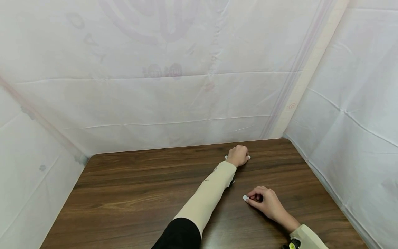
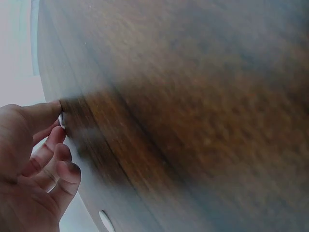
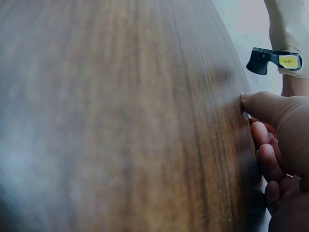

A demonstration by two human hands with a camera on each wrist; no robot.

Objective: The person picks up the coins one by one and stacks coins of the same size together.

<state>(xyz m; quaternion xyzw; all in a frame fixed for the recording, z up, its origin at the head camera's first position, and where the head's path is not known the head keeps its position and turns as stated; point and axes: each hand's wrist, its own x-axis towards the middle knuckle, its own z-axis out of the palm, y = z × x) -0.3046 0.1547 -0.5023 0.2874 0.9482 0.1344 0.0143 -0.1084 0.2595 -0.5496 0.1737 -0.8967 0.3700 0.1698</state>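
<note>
L hand (image 1: 238,155) is pinching 1st white disc (image 1: 249,157) nr. far edge of tabletop (image 1: 124,193); R hand (image 1: 268,204) is pinching 2nd white disc (image 1: 245,197), fingertip grips prob. suiting thin rims. 3rd white disc (image 1: 226,157) is lying beside L hand.

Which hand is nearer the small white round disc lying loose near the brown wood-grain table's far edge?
Left. The left hand is just beside that small white round disc; the right hand is lower in the head view, farther away.
</note>
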